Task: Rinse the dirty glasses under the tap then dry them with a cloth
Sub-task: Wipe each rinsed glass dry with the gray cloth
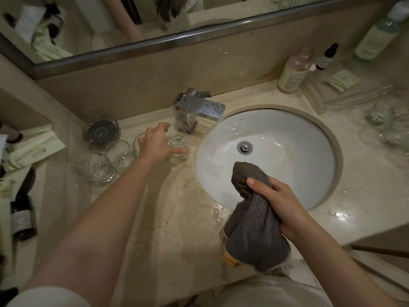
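My left hand reaches over a clear tumbler standing on the marble counter just left of the chrome tap; thumb and fingers curl around its rim. Several more clear glasses stand further left, and other glasses sit at the far right. My right hand grips a bunched dark grey cloth over the near rim of the white round sink. No water runs from the tap.
Bottles and a clear tray stand at the back right. A glass holding a black disc, green packets and dark bottles crowd the left side. Water drops lie on the counter. A mirror hangs above.
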